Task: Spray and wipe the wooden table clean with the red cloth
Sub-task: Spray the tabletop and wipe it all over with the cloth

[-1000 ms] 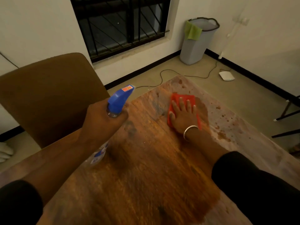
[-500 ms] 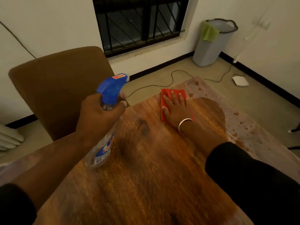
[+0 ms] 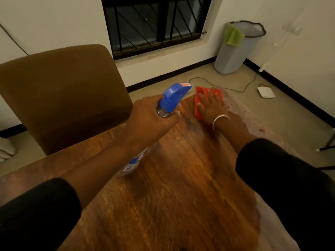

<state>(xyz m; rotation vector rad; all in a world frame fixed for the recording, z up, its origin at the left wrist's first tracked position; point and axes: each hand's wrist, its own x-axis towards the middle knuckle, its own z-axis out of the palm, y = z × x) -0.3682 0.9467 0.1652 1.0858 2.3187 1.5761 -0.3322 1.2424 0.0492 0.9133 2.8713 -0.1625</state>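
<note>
**Cloth at the far corner, sprayer raised beside it**

The right hand (image 3: 211,107) lay flat with straight fingers on the red cloth (image 3: 198,104), pressing it to the wooden table (image 3: 172,196) at the table's far corner, just above the centre of the frame. A silver bangle (image 3: 220,119) circled that wrist. Just left of the cloth, the left hand (image 3: 154,117) was curled round the neck of the spray bottle (image 3: 173,98), blue nozzle pointing toward the upper right, clear body slanting down under the forearm. A pale, spotted film (image 3: 253,124) covered the table's right edge. A brown chair (image 3: 63,95) stood at left; a grey bin (image 3: 237,51) with a green rag (image 3: 233,36) stood at upper right.
</note>
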